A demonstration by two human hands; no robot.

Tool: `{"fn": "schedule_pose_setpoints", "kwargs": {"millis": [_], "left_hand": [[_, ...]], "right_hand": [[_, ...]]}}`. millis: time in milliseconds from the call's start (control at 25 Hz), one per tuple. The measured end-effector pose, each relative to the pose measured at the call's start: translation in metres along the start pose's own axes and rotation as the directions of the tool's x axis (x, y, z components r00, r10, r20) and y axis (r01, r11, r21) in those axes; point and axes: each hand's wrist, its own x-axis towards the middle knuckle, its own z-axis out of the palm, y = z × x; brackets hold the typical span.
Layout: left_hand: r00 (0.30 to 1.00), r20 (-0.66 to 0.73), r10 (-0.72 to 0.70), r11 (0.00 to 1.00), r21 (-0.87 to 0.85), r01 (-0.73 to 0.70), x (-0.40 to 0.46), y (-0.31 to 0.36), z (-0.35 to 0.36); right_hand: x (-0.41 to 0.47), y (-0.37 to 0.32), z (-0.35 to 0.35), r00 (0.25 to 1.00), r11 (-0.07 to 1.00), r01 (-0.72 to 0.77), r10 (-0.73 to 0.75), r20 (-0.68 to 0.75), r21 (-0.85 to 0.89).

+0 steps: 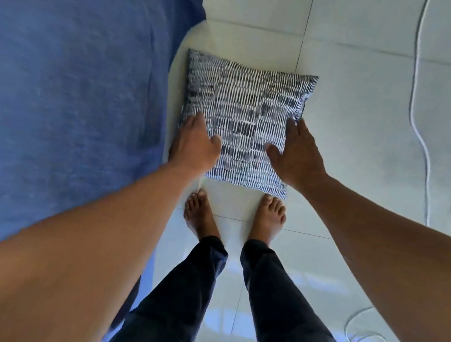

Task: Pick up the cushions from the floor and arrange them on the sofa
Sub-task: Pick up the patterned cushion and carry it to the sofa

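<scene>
A square cushion (pixel 244 115) with a navy and white dashed pattern lies flat on the pale tiled floor, right beside the blue sofa (pixel 55 87). My left hand (pixel 195 143) rests on the cushion's near left corner, fingers curled over its left edge. My right hand (pixel 297 155) lies on the near right part with fingers spread over the top and right side. The cushion still touches the floor. Whether either hand has a firm grip is unclear.
The blue fabric-covered sofa fills the left of the view. My bare feet (pixel 234 219) stand just short of the cushion. A white cable (pixel 413 117) snakes over the tiles at the right, ending in a loose coil (pixel 366 338) at the lower right.
</scene>
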Motion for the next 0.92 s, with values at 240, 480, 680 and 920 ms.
{"fn": "schedule_pose_setpoints", "kwargs": {"millis": [240, 480, 680, 920], "left_hand": [[0.940, -0.184, -0.286, 0.931, -0.284, 0.227, 0.106, 0.000, 0.072], [0.850, -0.039, -0.526, 0.671, -0.633, 0.386, 0.167, -0.016, 0.080], [0.913, 0.149, -0.380, 0.596, -0.715, 0.365, 0.126, 0.015, 0.059], [0.961, 0.088, -0.262, 0.568, -0.791, 0.227, 0.011, 0.058, -0.009]], "right_hand": [[0.099, 0.034, 0.060, 1.000, 0.993, -0.020, 0.021, -0.011, 0.117], [0.142, 0.053, 0.072, 0.916, 0.629, -0.345, 0.387, 0.105, 0.697], [0.112, 0.048, 0.037, 0.877, 0.419, -0.389, 0.442, 0.190, 0.820], [0.010, 0.031, -0.070, 0.899, 0.423, -0.297, 0.425, 0.102, 0.856]]}}
